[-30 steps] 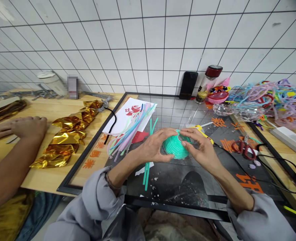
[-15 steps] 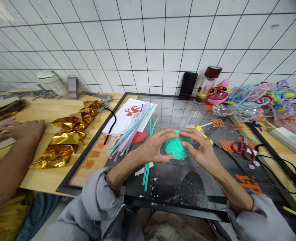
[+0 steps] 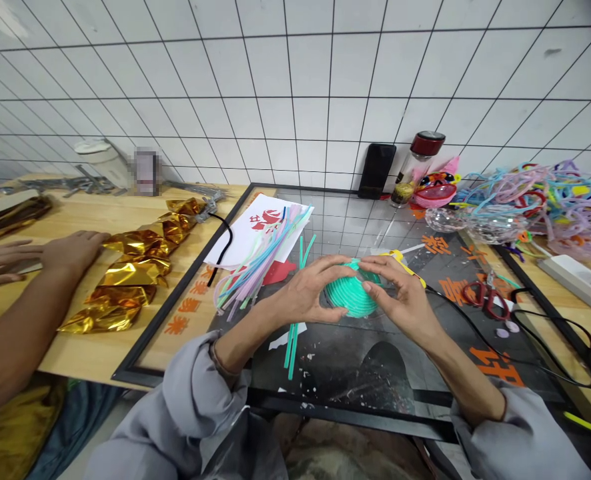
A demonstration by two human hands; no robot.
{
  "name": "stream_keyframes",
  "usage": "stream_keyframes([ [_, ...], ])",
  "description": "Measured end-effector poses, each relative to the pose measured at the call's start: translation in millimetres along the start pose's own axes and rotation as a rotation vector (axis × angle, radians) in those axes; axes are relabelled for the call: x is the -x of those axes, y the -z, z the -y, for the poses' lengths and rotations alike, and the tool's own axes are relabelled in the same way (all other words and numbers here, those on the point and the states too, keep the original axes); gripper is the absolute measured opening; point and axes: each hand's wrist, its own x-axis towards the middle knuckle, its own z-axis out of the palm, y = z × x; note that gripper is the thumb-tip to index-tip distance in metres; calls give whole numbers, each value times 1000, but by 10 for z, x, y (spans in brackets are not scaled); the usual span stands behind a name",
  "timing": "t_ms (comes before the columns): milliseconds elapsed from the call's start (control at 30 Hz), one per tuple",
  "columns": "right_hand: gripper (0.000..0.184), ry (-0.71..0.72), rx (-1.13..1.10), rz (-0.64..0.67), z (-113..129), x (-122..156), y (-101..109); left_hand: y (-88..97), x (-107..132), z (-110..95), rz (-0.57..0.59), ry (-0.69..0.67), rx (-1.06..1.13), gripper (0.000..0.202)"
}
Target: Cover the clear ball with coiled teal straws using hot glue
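Note:
Between my two hands sits a rounded dome of green pipe cleaner (image 3: 354,297), coiled in tight rows around what looks like a clear form. My left hand (image 3: 315,288) curves round its left side, thumb low and fingers over the top. On the other side my right hand (image 3: 398,293) grips it, thumb pressed on the coils and fingertips at the upper edge. Loose green pipe cleaners (image 3: 291,350) lie left of the dome, passing under my left wrist. A yellow-handled glue gun (image 3: 404,265) rests behind my right hand, partly hidden.
A bundle of pastel pipe cleaners (image 3: 263,260) lies across a white paper (image 3: 240,230). Red scissors (image 3: 490,300) and a black cable (image 3: 468,327) are at right. A phone (image 3: 377,171) and glass bottle (image 3: 415,167) stand by the wall. A co-worker's arm (image 3: 30,313) is near gold foil (image 3: 130,280).
My hands and the green dome stay nearly in place. At the left, the co-worker's hands have shifted to the right, toward the gold foil.

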Motion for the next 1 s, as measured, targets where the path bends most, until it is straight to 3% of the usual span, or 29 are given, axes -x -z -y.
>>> stream_keyframes([
  [300,25,-2,-22,-1,2,-1,-6,-18,-21,-8,-39,4,44,75],
  [1000,27,10,14,6,-10,4,-3,-5,-16,-7,3,22,22,63],
])
